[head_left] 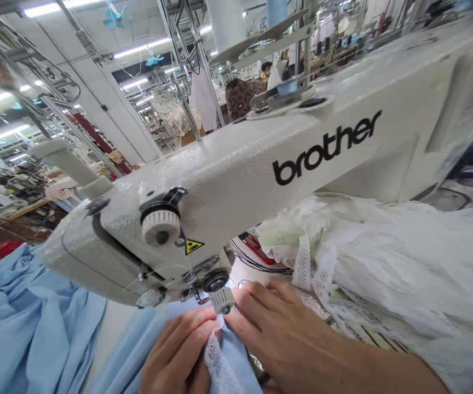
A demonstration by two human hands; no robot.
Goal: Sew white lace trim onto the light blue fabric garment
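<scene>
A white sewing machine (228, 180) marked "brother" stands over the work. Below its needle area lies light blue fabric (236, 355) with a strip of white lace trim (215, 361) along it. My left hand (179, 350) is closed at the left of the lace, fingertips pinching the trim and fabric near the presser foot, which is mostly hidden. My right hand (281, 334) rests on the fabric just right of the needle area, fingers stretched forward and slightly apart. Its thumb is hidden.
More light blue fabric (35, 323) is heaped at the left. White lace-edged cloth (401, 262) is piled at the right, under the machine arm. Red-handled scissors (259, 249) lie behind my right hand. Thread cones (226, 24) stand above the machine.
</scene>
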